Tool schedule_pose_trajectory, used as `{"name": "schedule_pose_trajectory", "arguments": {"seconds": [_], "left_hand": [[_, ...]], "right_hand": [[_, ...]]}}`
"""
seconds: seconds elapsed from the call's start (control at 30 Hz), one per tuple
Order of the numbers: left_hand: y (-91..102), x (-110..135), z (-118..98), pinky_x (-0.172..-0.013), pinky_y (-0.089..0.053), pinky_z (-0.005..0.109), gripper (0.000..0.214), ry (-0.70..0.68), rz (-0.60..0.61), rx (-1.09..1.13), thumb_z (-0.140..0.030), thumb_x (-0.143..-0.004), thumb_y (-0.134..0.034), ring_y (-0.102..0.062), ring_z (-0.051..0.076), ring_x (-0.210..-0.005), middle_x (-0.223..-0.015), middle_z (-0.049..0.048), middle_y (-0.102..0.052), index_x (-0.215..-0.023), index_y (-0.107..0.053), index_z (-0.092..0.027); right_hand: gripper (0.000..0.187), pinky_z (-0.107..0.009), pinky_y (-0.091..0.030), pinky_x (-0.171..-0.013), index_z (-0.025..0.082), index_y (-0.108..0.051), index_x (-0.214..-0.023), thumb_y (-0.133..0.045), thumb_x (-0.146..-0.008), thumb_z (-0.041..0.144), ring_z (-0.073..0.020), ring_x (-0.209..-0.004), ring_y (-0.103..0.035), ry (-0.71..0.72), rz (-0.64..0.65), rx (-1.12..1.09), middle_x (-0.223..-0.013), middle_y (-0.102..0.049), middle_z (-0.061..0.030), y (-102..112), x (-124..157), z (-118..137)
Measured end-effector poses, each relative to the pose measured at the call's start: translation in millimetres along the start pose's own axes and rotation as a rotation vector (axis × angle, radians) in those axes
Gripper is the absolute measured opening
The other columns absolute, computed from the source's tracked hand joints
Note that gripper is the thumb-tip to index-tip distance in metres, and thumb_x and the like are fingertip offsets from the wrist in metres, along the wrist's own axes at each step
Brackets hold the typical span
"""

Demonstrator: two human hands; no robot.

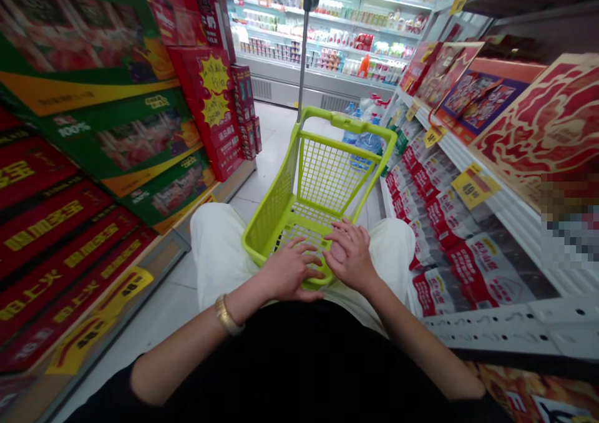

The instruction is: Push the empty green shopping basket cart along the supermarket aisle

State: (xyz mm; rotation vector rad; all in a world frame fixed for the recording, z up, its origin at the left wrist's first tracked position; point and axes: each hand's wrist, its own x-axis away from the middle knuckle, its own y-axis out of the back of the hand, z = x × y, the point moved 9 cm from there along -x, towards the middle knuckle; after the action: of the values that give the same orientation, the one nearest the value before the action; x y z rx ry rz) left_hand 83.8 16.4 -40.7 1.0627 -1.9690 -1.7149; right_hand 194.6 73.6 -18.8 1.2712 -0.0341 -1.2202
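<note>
A lime-green plastic shopping basket [270,223] with a long metal pull handle [304,61] stands on the floor between my knees. Through its grid sides and bottom the floor shows. Over the basket's near rim is my left hand [292,267], palm down, fingers apart and slightly curled, holding nothing. My right hand [350,254] hovers just to the right of it, above the near part of the basket, its fingers loosely bent and nothing in its grasp. Whether either hand touches the rim is hard to tell. A gold bracelet [228,316] circles my left wrist.
Stacked green gift boxes [140,142] and red cartons [51,236] line the left side. On the right, a metal shelf [515,204] holds boxes above red-labelled bottle packs [477,267]. Large water bottles [367,142] stand beyond the basket, before a refrigerated display [281,83].
</note>
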Motion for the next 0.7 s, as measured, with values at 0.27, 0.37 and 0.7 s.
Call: {"name": "schedule_pose_trajectory", "arguments": {"seconds": [0.27,0.37,0.7], "left_hand": [[1.5,2.6,-1.1,-0.122,-0.025,0.053,0.035,-0.026,0.012,0.032,-0.059,-0.086,-0.069,-0.057,0.029,-0.127,-0.117,0.001,-0.076,-0.106,-0.079,-0.031],[1.0,3.2,-0.7,-0.122,-0.026,0.053,0.033,-0.034,0.027,0.04,-0.058,-0.087,-0.069,-0.057,0.029,-0.128,-0.119,0.0004,-0.075,-0.106,-0.078,-0.032],[11.1,10.4,8.7,-0.123,-0.022,0.057,0.041,0.029,-0.045,0.147,-0.052,-0.089,-0.062,-0.058,0.029,-0.128,-0.122,0.0034,-0.074,-0.122,-0.071,-0.029]], "right_hand": [[0.019,-0.054,-0.032,-0.114,0.027,-0.072,-0.099,-0.067,-0.081,0.031,-0.0297,-0.131,-0.056,-0.129,-0.06,-0.027,-0.127,-0.069,-0.0084,7.5,-19.5,-42.6],[0.016,-0.054,-0.036,-0.111,0.026,-0.072,-0.095,-0.066,-0.081,0.031,-0.0302,-0.126,-0.058,-0.173,-0.122,-0.03,-0.124,-0.069,-0.0097,14.6,-30.1,-58.9],[0.016,-0.052,-0.022,-0.119,0.027,-0.069,-0.099,-0.066,-0.084,0.028,-0.0277,-0.132,-0.054,-0.001,-0.034,0.019,-0.123,-0.069,-0.006,8.7,-1.4,-0.5]]}}
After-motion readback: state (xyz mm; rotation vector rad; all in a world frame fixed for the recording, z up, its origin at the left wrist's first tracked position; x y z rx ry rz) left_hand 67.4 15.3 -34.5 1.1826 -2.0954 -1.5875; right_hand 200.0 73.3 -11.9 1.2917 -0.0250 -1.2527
